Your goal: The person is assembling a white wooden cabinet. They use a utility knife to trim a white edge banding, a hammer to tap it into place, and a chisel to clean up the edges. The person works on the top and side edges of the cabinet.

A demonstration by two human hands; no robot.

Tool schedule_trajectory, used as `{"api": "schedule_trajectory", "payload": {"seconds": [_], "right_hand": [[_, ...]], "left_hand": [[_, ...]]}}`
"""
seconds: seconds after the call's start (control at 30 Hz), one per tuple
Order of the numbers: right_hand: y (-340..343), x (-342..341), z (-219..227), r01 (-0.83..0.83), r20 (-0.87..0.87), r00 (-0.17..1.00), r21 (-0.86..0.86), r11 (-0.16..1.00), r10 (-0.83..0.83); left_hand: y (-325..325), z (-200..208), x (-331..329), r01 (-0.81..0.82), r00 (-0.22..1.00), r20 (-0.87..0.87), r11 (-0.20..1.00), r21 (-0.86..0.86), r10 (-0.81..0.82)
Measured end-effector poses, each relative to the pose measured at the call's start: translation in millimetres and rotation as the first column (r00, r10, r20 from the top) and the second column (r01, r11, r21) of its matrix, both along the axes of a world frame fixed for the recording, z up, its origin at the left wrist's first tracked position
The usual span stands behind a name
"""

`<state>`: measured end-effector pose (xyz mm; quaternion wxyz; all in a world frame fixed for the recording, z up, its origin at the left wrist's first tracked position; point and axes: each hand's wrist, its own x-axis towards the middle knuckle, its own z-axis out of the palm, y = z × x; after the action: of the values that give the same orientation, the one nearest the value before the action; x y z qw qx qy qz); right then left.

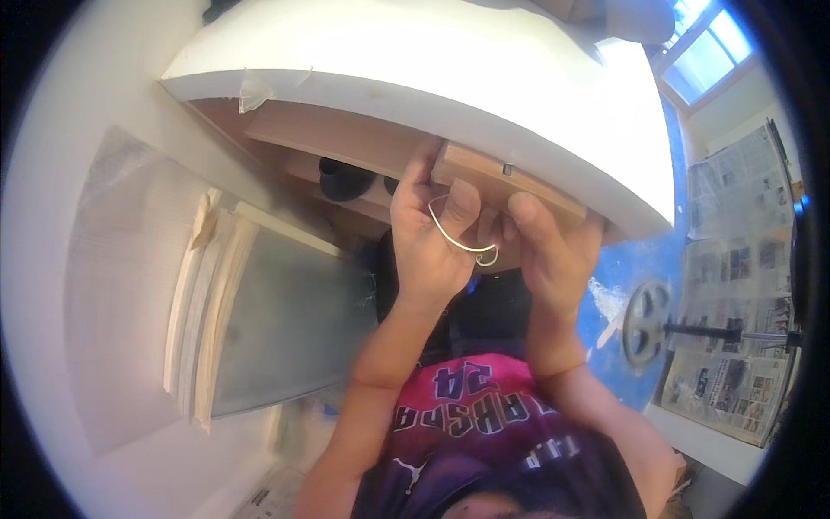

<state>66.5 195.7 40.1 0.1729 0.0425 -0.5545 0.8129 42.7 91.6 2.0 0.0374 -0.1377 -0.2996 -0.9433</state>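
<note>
A tan wooden piece (519,183), long and narrow with a small dark metal slot in its face, sits just below the front edge of the white tabletop (415,99). My left hand (432,242) grips its left end, fingers behind and thumb on the near side. Around the right end, my right hand (558,251) is closed, its thumb pressing the near face and its other fingers mostly hidden. A thin pale wire (450,240) hangs in a curve by my left thumb and ends in a small curl. Whether my fingers pinch the wire is unclear.
Under the tabletop, wooden shelving (328,143) holds a dark round object (344,180). Several wood-edged frames (220,311) with a grey panel lean at left. To the right are a grey spoked wheel (646,327) on a bar, blue floor (627,268) and a newspaper-covered board (735,303).
</note>
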Motion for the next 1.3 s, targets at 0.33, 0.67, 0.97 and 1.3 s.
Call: {"api": "schedule_trajectory", "payload": {"seconds": [0.33,0.67,0.97,1.3], "right_hand": [[0.8,-1.9,0.6,-0.033,0.059,0.998,0.013,0.999,0.032],[-3.6,-3.7,2.8,-0.019,0.033,0.999,0.076,0.997,0.017],[-15.0,-9.0,8.2,-0.091,0.076,0.994,0.105,0.99,0.083],[-41.2,-22.1,8.1,-0.035,0.067,0.997,0.054,0.998,0.032]], "left_hand": [[6.4,2.7,-3.2,-0.149,0.988,-0.038,0.988,-0.043,0.148],[-3.2,-6.1,-7.8,-0.064,0.997,-0.04,0.998,0.018,0.065],[-16.4,-4.2,-10.3,-0.06,0.998,-0.001,0.998,0.032,0.06],[-37.9,-3.6,-21.4,-0.048,0.998,-0.023,0.994,0.1,0.05]]}}
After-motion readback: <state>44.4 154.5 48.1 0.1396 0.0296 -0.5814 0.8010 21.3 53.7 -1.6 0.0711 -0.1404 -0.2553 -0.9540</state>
